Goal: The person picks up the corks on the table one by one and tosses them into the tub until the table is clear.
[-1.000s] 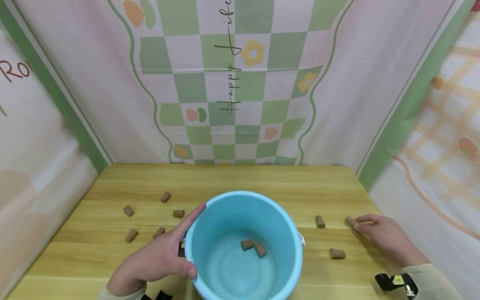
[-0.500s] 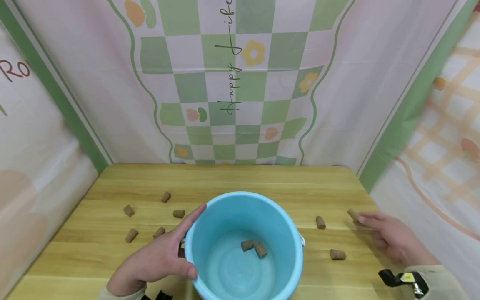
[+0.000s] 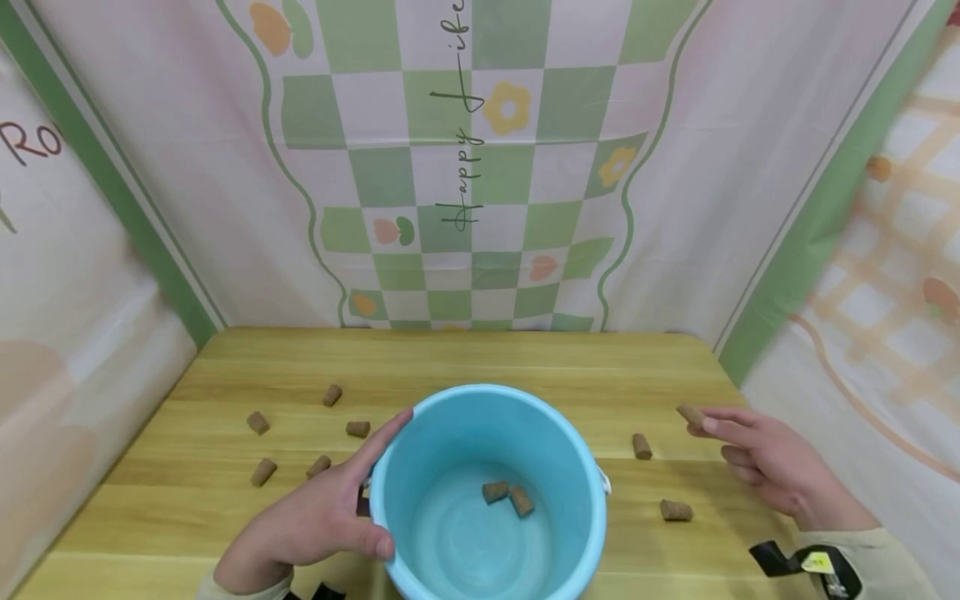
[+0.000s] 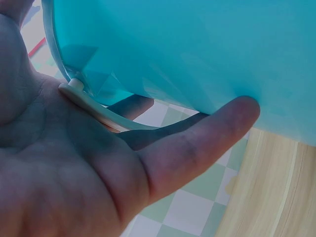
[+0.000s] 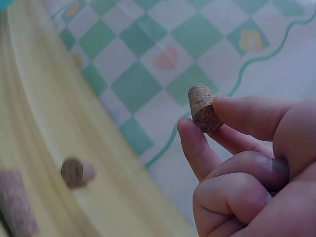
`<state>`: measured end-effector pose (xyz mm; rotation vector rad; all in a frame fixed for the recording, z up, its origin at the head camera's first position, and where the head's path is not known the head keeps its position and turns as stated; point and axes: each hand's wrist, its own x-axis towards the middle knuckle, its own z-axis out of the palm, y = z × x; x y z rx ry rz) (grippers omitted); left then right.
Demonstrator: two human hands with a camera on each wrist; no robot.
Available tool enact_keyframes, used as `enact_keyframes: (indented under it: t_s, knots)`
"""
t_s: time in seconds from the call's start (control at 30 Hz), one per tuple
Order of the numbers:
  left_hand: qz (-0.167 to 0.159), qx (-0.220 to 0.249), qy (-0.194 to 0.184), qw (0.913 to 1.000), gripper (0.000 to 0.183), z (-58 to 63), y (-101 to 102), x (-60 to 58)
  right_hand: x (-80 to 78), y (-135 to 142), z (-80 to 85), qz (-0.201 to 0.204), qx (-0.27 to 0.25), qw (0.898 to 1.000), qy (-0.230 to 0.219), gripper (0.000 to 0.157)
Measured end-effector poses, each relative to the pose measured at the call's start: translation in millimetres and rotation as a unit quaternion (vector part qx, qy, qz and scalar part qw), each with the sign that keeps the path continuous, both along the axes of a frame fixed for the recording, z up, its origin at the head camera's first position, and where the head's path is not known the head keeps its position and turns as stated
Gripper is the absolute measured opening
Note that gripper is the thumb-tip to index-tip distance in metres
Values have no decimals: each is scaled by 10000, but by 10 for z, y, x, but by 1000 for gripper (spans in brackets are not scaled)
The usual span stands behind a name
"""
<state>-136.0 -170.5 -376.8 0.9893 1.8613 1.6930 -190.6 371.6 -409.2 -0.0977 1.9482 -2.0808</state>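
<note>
In the head view a light-blue bucket (image 3: 487,400) stands at the front middle of the wooden table. Two corks, one of them here (image 3: 495,492), lie on its floor. My left hand (image 3: 322,508) rests against the bucket's left side, fingers spread along the outside wall and thumb at the rim. The left wrist view shows its straight fingers touching the wall beside the white handle (image 4: 98,111). Off to the right, my right hand (image 3: 780,467) pinches a tapered cork (image 5: 202,108) between thumb and fingertips, raised over the table, the other fingers curled in.
Two corks lie right of the bucket, an upper one (image 3: 641,446) and a lower one (image 3: 677,510). Several more corks, including this one (image 3: 263,472), are scattered on the table's left side. A patterned curtain (image 3: 495,175) hangs behind the table.
My right hand has lifted the cork off the table and moved it slightly left and away from me. The left hand and bucket stay in place.
</note>
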Motion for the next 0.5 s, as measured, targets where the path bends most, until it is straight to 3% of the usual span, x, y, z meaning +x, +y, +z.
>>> enact_keyframes:
  t_s: [0.5]
  knots:
    - [26, -5, 49, 10000, 102, -2, 2, 0, 169, -377, 371, 743, -342, 9936, 775, 29]
